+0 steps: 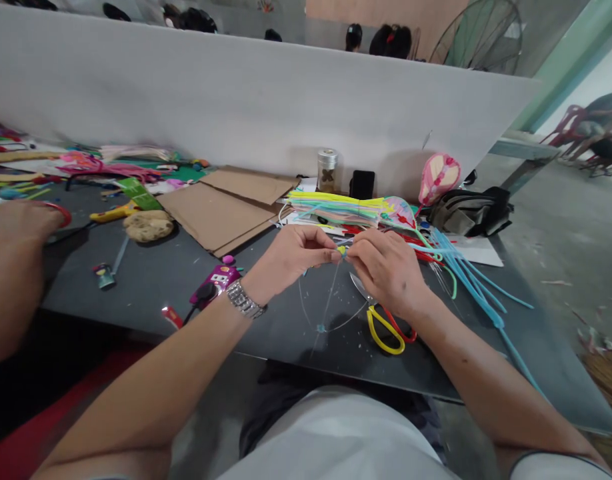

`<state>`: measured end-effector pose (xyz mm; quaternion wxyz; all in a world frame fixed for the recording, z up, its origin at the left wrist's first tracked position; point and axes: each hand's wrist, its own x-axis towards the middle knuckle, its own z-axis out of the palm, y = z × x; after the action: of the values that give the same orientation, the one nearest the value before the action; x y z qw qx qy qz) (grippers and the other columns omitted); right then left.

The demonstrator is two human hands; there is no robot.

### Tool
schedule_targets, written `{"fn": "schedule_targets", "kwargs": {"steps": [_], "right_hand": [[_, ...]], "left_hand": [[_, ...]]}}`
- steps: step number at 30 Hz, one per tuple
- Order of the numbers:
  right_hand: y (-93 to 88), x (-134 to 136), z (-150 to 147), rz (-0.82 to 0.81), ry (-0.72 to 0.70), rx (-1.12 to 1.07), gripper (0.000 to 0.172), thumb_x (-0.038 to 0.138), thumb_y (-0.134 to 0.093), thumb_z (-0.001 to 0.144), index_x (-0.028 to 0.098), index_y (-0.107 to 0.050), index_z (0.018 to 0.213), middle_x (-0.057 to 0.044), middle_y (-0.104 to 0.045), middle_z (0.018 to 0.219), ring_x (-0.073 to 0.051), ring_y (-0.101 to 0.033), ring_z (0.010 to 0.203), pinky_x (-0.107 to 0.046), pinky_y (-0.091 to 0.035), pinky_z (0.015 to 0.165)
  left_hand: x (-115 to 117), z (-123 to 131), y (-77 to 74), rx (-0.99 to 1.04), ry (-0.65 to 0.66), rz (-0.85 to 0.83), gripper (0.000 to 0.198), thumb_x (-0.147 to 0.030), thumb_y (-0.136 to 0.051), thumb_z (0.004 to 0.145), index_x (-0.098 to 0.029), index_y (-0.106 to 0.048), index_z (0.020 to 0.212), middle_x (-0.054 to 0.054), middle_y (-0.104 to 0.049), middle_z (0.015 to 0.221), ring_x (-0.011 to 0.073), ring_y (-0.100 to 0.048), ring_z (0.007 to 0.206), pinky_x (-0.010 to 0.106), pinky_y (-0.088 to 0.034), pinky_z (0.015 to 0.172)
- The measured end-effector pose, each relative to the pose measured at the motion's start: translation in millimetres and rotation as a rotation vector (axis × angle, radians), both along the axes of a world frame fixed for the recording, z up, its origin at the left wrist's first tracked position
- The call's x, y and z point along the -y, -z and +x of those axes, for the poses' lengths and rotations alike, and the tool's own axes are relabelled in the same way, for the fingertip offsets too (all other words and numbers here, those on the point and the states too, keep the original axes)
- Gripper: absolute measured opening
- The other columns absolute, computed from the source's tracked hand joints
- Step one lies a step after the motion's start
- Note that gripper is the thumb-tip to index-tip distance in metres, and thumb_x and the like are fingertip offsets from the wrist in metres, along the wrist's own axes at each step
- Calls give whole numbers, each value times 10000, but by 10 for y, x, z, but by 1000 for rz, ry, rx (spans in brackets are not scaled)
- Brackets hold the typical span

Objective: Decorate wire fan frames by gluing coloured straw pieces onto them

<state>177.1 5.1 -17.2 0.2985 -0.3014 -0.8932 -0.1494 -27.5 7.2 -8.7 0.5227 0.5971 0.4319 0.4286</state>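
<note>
Above the dark table, my left hand pinches a small yellow-and-blue fuzzy piece, which looks like twisted pipe cleaner, between thumb and forefinger. My right hand meets it from the other side, fingers closed on the same piece and partly hiding it. A light blue pipe cleaner runs out to the right behind my right hand. Thin pale strands hang below the fingers, with a small blue bit at their lower end. Scissors with one yellow and one red handle lie under my right hand.
Behind my hands lie bundled coloured pipe cleaners, cardboard and a lidded jar. Blue pipe cleaners and a dark bag are to the right. A purple power strip sits left, near another person's hand.
</note>
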Motion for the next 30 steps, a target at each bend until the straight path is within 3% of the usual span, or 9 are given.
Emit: {"fn": "schedule_targets", "kwargs": {"steps": [5, 12, 21, 30], "right_hand": [[-64, 31, 2, -133, -16, 40, 205, 153, -482, 995, 176, -601, 830, -50, -628, 798, -185, -525, 738, -324, -285, 679], [-168, 39, 101, -329, -152, 96, 159, 99, -525, 959, 167, -656, 900, -51, -676, 839, -180, -582, 808, -324, -294, 719], [-97, 47, 111, -270, -226, 8, 165, 105, -532, 956, 175, -668, 894, -41, -694, 871, -169, -591, 830, -348, -324, 839], [12, 14, 112, -475, -328, -164, 79, 165, -617, 961, 186, -678, 915, -50, -713, 936, -183, -624, 927, -363, -395, 913]], "left_hand": [[-1, -40, 33, -57, 25, 25, 274, -329, -888, 627, -150, -693, 698, -16, -625, 612, 81, -486, 564, 218, -371, 526], [4, -76, 94, -96, 102, -27, 225, -315, -862, 647, -161, -710, 707, 9, -688, 666, 114, -571, 593, 235, -447, 555], [-8, -110, 99, -98, 208, -53, 230, -312, -876, 644, -153, -726, 716, 45, -736, 707, 135, -622, 638, 247, -483, 601], [19, -138, 92, -111, 330, -39, 199, -299, -872, 688, -155, -742, 731, 24, -720, 679, 108, -602, 601, 214, -456, 566]]}}
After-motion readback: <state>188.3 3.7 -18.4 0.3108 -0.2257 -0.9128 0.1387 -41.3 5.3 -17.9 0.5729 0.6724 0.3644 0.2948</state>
